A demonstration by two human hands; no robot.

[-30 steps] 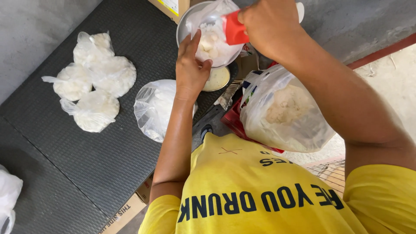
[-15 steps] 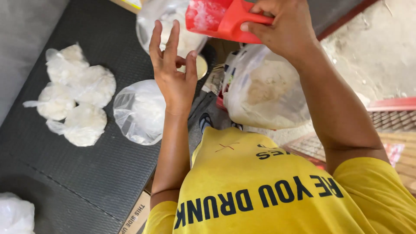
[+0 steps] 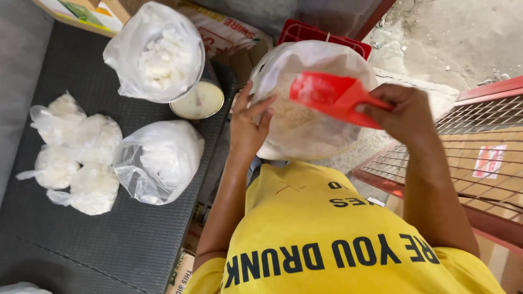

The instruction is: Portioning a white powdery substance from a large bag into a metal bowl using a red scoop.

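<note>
With the right hand (image 3: 406, 111) gripping the red scoop (image 3: 327, 95) over the big bag (image 3: 308, 109), whose rim the left hand (image 3: 248, 122) only loosely fingers, grains could spill if that rim slips.

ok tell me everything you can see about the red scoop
The red scoop looks like plastic, with an open squarish bowl and a flat handle. The right hand holds it by the handle, tilted, bowl leftward over the mouth of a big clear bag of pale grainy stuff. A faint whitish dusting shows inside the bowl. The left hand rests on the bag's edge, not touching the scoop.
</note>
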